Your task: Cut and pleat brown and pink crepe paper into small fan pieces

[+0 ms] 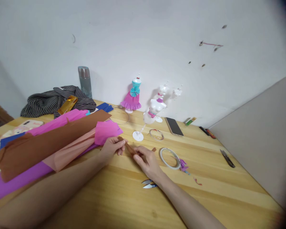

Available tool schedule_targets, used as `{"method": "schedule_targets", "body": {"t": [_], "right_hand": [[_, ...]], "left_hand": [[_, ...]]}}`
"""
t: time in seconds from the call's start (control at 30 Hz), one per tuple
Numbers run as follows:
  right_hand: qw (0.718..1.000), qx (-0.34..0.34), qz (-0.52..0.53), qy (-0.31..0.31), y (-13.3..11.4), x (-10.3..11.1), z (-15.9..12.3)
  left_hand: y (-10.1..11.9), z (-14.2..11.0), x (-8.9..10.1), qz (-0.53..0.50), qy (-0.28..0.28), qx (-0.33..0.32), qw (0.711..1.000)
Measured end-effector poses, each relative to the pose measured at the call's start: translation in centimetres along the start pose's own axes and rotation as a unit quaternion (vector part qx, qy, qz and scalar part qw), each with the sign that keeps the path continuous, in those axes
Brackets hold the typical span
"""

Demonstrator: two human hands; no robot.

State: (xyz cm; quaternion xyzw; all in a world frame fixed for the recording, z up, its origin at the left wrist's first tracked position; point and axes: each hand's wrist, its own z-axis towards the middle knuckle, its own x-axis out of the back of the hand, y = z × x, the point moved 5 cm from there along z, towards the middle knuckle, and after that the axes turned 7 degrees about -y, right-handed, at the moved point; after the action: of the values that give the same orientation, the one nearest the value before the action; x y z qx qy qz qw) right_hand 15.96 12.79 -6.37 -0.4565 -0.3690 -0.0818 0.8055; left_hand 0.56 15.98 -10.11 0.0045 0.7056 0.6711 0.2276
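Observation:
A narrow strip of brown crepe paper point(129, 148) stretches between my two hands above the wooden table. My left hand point(113, 145) pinches its left end between thumb and fingers. My right hand point(146, 159) is closed on the strip farther right, and a short brown end sticks out beyond its fingers. Thread snips point(149, 185) lie under my right wrist, their handles partly hidden. Just right of that hand rests a white roll of tape point(162, 159). Behind my hands stands a small white mannequin point(157, 106) with a pink and teal band at its waist.
Rolls of brown point(52, 143), pink and purple crepe paper fill the left side. A dressed mannequin point(131, 98), other mannequins, a striped cloth point(43, 100) and a flask point(85, 82) stand along the wall. A phone point(173, 126), a bracelet-like ring point(156, 134) and a cutter point(227, 158) lie right.

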Motion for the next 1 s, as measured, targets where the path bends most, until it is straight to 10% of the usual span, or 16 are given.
{"method": "schedule_targets", "body": {"t": [0.37,0.63,1.0], "right_hand": [[0.986,-0.123,0.109,0.038,1.8,-2.2,-0.3],[0.991,-0.099,0.095,-0.005,0.5,-0.1,0.2],[0.974,-0.100,0.205,-0.008,-1.2,0.2,0.2]], "left_hand": [[-0.2,-0.4,-1.0,0.131,-0.079,-0.007,0.988],[0.3,-0.6,-0.7,0.064,-0.030,-0.045,0.996],[-0.6,-3.2,-4.8,0.105,-0.177,0.051,0.977]]}}
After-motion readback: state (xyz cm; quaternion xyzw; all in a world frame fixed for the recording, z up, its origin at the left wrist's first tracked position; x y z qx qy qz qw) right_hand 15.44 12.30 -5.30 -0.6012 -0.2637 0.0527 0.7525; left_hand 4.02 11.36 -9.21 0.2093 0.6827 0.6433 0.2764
